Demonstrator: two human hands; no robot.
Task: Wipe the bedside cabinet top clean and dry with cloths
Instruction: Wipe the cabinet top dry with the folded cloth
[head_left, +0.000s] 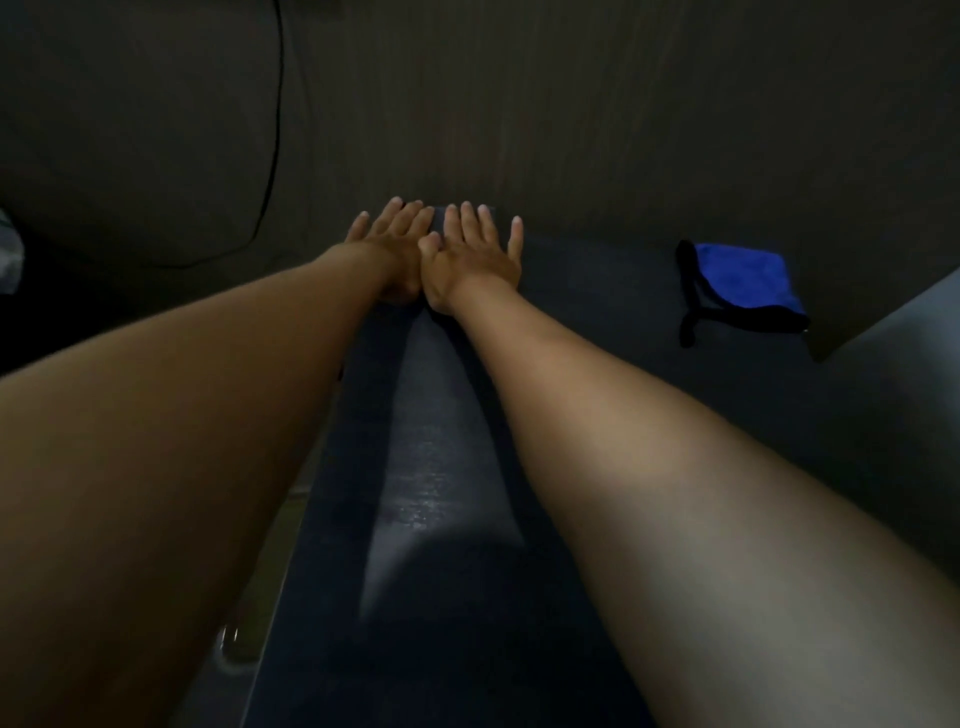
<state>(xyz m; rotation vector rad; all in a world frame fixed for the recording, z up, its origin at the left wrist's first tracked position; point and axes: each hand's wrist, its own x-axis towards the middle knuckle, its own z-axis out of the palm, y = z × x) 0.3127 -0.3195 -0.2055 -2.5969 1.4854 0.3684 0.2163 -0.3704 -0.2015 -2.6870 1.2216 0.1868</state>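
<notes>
The dark cabinet top (447, 467) runs away from me towards the wall, with a faint wet sheen in its middle. My left hand (389, 244) and my right hand (475, 254) lie flat side by side at the far end of the top, fingers spread, thumbs touching, nothing held. Whether anything lies under the palms is hidden. A blue cloth with a black edge (743, 283) rests folded on the right part of the top, well apart from both hands.
A dark wood-grain wall (571, 104) stands right behind the hands. A black cable (270, 156) hangs on the left. A pale grey surface (904, 374) borders the cabinet on the right. The floor shows at lower left (270, 571).
</notes>
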